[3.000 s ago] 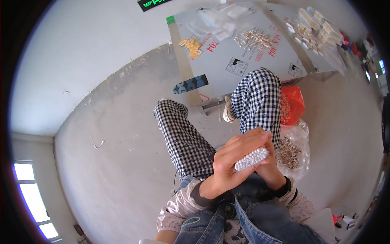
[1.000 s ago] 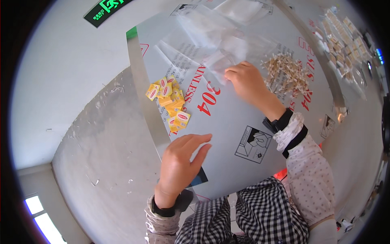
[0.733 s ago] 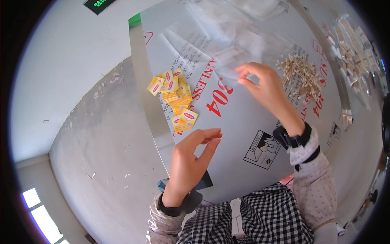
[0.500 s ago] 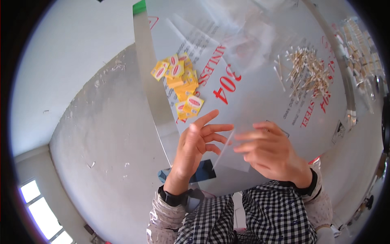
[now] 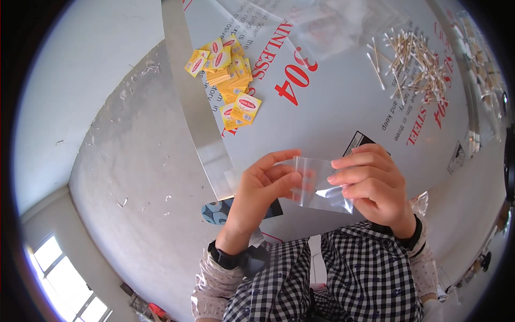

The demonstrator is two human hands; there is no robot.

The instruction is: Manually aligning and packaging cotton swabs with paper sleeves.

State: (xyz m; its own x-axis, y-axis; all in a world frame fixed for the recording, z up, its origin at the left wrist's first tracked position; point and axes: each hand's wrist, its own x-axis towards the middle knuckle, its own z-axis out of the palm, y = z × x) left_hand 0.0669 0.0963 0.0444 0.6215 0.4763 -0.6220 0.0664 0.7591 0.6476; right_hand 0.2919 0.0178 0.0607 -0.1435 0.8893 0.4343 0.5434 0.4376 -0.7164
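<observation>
Steel bench (image 5: 343,123) below me: yellow sachets (image 5: 228,75) at its left edge, swabs (image 5: 413,59) toward the right. My left hand (image 5: 265,185) and right hand (image 5: 370,185) pinch a clear bag (image 5: 322,185) above the near edge; opening its mouth seems next.

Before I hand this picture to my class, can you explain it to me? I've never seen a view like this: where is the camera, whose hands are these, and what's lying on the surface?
There is no machine here. The round, bent picture comes from a wide fisheye camera worn on a person's head, looking down at their own two hands.

The left hand and right hand together hold a small clear plastic bag by its edges, above the person's checked trousers.

In front of them is a shiny metal table with red print. On it lie a pile of small yellow sachets on the left and a heap of cotton swabs on the right. Beyond is grey concrete floor.
</observation>
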